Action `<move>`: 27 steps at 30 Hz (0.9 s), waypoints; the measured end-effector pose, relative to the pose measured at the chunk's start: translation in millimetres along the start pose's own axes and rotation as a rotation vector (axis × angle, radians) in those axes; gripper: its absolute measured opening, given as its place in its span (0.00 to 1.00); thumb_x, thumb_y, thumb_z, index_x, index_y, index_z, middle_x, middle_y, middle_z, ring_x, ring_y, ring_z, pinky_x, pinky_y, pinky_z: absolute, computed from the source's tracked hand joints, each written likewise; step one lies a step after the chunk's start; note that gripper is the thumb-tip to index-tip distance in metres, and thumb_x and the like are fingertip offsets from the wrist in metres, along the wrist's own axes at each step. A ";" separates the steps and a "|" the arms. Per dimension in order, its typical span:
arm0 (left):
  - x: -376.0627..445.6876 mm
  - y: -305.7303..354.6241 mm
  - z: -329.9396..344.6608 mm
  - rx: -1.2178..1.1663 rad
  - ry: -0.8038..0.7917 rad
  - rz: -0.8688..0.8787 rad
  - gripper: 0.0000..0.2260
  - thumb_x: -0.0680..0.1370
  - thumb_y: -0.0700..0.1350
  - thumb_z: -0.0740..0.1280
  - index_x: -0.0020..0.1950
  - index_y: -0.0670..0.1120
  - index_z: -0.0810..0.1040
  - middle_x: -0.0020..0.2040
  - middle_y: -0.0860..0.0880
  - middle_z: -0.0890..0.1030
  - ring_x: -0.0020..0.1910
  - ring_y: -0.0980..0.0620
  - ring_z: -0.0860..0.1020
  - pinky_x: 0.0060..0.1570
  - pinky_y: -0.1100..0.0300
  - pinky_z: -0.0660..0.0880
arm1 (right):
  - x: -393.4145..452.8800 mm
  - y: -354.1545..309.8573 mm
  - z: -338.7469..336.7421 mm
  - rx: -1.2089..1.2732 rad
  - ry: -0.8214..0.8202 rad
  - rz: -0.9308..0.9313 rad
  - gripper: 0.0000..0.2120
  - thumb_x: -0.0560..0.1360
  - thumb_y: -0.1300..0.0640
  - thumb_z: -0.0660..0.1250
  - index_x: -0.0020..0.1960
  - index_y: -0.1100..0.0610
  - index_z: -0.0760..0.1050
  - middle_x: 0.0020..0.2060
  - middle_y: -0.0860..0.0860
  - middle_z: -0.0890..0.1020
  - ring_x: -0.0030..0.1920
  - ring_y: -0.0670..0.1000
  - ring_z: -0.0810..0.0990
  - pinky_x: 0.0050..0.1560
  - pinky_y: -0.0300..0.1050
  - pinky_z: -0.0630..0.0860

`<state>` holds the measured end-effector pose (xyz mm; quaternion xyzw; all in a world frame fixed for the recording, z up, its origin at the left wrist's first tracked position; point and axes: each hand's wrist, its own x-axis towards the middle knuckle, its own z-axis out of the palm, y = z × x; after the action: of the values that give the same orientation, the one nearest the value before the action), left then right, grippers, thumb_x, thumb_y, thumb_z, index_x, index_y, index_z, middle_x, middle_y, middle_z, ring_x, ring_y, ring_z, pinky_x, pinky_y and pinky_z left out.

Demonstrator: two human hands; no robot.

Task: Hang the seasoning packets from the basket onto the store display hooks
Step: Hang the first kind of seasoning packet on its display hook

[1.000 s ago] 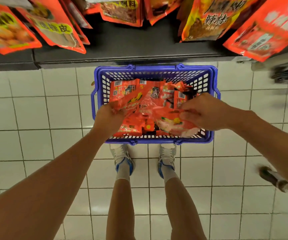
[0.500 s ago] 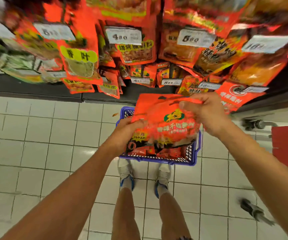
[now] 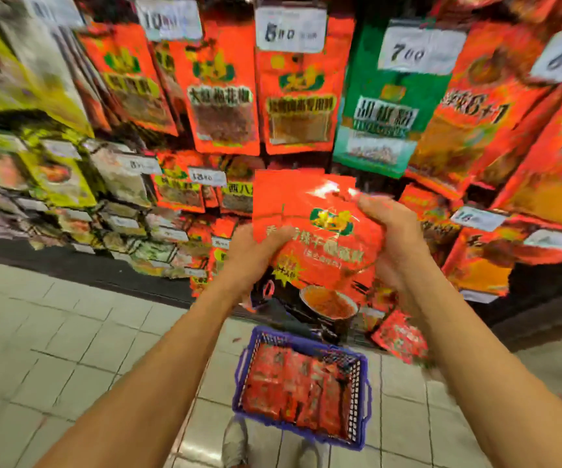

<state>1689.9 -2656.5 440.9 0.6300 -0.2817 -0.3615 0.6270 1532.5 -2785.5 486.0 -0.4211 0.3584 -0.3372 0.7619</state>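
1. Head view, centre of the frame: both hands hold one red seasoning packet (image 3: 316, 231) up in front of the display, its printed face toward the camera.
2. The left hand (image 3: 251, 256) grips the packet's lower left edge, fingers curled round it.
3. The right hand (image 3: 391, 238) clamps the packet's right edge, thumb near its upper corner.
4. Lower centre: the blue basket (image 3: 362, 400) stands on the tiled floor (image 3: 53, 349), with more red packets (image 3: 293, 386) lying in it.
5. Upper half: hanging packets (image 3: 222, 96) fill the display, mostly red, one green packet (image 3: 384, 106) at upper right, with white price tags (image 3: 289, 28) above them.
6. The picture is blurred; the hooks cannot be made out.
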 end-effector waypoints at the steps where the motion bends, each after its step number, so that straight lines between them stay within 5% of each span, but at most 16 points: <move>1: 2.3 21.5 -1.9 0.009 0.022 0.053 0.12 0.75 0.44 0.74 0.44 0.63 0.86 0.39 0.60 0.86 0.37 0.64 0.82 0.39 0.68 0.78 | -6.4 -17.9 10.6 0.044 -0.037 -0.024 0.26 0.70 0.59 0.70 0.64 0.71 0.74 0.58 0.68 0.79 0.52 0.63 0.79 0.58 0.62 0.77; 3: 4.8 62.7 -6.5 0.005 0.054 0.136 0.10 0.76 0.44 0.74 0.43 0.61 0.87 0.39 0.59 0.86 0.38 0.63 0.82 0.40 0.66 0.78 | -16.9 -50.7 33.0 0.094 -0.119 -0.093 0.24 0.71 0.59 0.68 0.65 0.67 0.75 0.53 0.63 0.83 0.47 0.60 0.83 0.54 0.59 0.81; 7: 1.9 128.2 -18.1 -0.033 0.101 0.266 0.05 0.69 0.53 0.76 0.44 0.59 0.87 0.43 0.54 0.88 0.42 0.56 0.85 0.42 0.60 0.80 | -24.0 -103.0 77.7 -0.105 -0.058 -0.342 0.02 0.76 0.62 0.71 0.45 0.57 0.80 0.35 0.51 0.86 0.34 0.49 0.85 0.38 0.48 0.82; 10: 2.7 166.0 -32.2 -0.081 0.165 0.361 0.07 0.69 0.61 0.74 0.45 0.63 0.86 0.44 0.57 0.87 0.43 0.58 0.86 0.39 0.66 0.79 | -26.3 -136.4 110.2 -0.177 0.008 -0.475 0.09 0.77 0.60 0.72 0.38 0.55 0.82 0.35 0.51 0.86 0.36 0.53 0.84 0.44 0.57 0.82; 14: 17.5 213.1 -70.4 -0.027 0.229 0.484 0.08 0.73 0.66 0.66 0.46 0.69 0.83 0.44 0.63 0.86 0.45 0.62 0.84 0.42 0.68 0.79 | -22.2 -175.8 148.2 -0.345 0.012 -0.701 0.12 0.76 0.57 0.72 0.37 0.44 0.85 0.33 0.44 0.86 0.34 0.45 0.84 0.41 0.50 0.82; 17: 36.6 237.2 -112.0 -0.045 0.282 0.502 0.08 0.72 0.62 0.70 0.45 0.62 0.85 0.43 0.57 0.87 0.43 0.56 0.86 0.43 0.58 0.82 | -15.8 -201.5 176.4 -0.449 0.051 -0.813 0.10 0.74 0.52 0.72 0.38 0.39 0.84 0.34 0.39 0.85 0.36 0.44 0.85 0.42 0.50 0.81; 20: 55.3 258.9 -151.9 -0.069 0.316 0.563 0.06 0.80 0.49 0.70 0.45 0.54 0.84 0.39 0.60 0.86 0.38 0.61 0.84 0.34 0.67 0.79 | -3.4 -217.8 204.4 -0.533 0.091 -0.871 0.08 0.70 0.46 0.71 0.39 0.31 0.82 0.34 0.38 0.85 0.39 0.46 0.85 0.48 0.57 0.83; 22: 67.1 271.0 -175.7 -0.060 0.351 0.590 0.06 0.80 0.45 0.70 0.44 0.51 0.82 0.36 0.62 0.85 0.34 0.64 0.83 0.32 0.69 0.77 | 10.6 -222.0 222.6 -0.555 0.120 -0.903 0.03 0.67 0.42 0.71 0.39 0.34 0.83 0.37 0.46 0.87 0.43 0.52 0.86 0.51 0.62 0.82; 27: 99.1 285.6 -213.2 -0.009 0.276 0.561 0.04 0.80 0.45 0.71 0.45 0.48 0.82 0.39 0.54 0.87 0.38 0.54 0.85 0.37 0.59 0.81 | 46.7 -221.1 273.5 -0.555 0.176 -0.889 0.12 0.68 0.43 0.73 0.37 0.51 0.83 0.39 0.52 0.87 0.44 0.59 0.86 0.49 0.65 0.81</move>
<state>1947.8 -2627.3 704.4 0.5682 -0.3551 -0.0868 0.7373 1736.8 -2806.6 775.3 -0.6882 0.2834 -0.5543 0.3725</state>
